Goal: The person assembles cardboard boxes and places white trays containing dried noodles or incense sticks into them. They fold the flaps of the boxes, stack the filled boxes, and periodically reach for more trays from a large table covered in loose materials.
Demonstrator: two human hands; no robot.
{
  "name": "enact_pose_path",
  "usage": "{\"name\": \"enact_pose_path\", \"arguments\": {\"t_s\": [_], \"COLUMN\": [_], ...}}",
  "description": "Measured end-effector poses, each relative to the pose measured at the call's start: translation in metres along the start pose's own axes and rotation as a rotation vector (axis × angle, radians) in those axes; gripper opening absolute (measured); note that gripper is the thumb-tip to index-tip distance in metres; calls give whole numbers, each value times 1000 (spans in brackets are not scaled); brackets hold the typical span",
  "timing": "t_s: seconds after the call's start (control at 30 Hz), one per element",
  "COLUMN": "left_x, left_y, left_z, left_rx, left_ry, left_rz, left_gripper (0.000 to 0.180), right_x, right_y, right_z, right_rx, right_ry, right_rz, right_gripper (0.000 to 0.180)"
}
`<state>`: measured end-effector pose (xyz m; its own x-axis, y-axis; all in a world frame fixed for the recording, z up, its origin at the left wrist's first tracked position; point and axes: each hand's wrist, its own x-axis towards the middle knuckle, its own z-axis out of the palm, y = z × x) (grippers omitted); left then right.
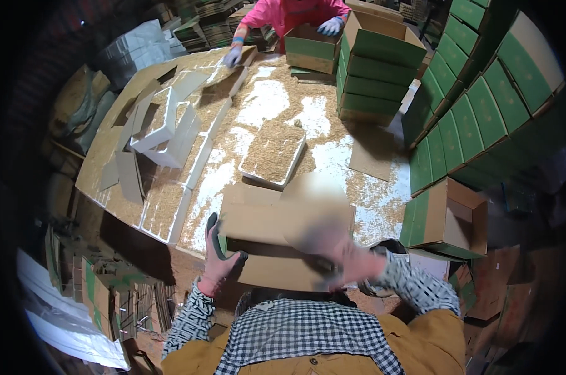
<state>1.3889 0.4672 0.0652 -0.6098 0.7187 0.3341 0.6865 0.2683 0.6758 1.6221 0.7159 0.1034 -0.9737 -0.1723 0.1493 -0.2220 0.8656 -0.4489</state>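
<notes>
A brown cardboard carton (258,215) lies directly in front of me at the near table edge, with its top flaps folded in and a dark gap between them. My left hand (220,259), in a pink glove with dark fingers, rests against the carton's left end, thumb and fingers apart. Over the carton's right part is my right hand (348,256), gloved alike and smeared by motion. A pale rounded thing (317,194), equally blurred, extends from its fingers; its kind cannot be made out. Just beyond the carton stands a white tray (273,178) heaped with tan grain-like bits.
Stacked green-and-brown boxes (377,75) stand at the table's far right, and rows of green boxes (470,131) line the right side. An open carton (445,219) sits at right. White frames (170,134) and cardboard pieces lie left. A co-worker in pink (277,19) works across the table.
</notes>
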Motion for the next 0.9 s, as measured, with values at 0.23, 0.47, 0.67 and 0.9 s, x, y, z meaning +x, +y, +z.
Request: {"name": "enact_pose_path", "arguments": {"t_s": [0.23,0.47,0.67,0.9], "left_x": [-45,99,58,77], "left_y": [-98,-51,-73,-88], "left_z": [1,-24,-1,2], "left_rx": [-609,-34,-581,-665], "left_ry": [-419,-622,-441,-533], "left_rz": [-342,-433,-347,-443], "left_gripper": [60,82,82,89], "right_x": [-6,-10,177,270], "right_y": [32,170,267,346], "right_z": [-24,134,50,40], "right_rx": [-107,340,8,198], "right_ry": [110,-55,324,-113], "right_rz": [106,693,860,962], "right_gripper": [64,36,81,95]}}
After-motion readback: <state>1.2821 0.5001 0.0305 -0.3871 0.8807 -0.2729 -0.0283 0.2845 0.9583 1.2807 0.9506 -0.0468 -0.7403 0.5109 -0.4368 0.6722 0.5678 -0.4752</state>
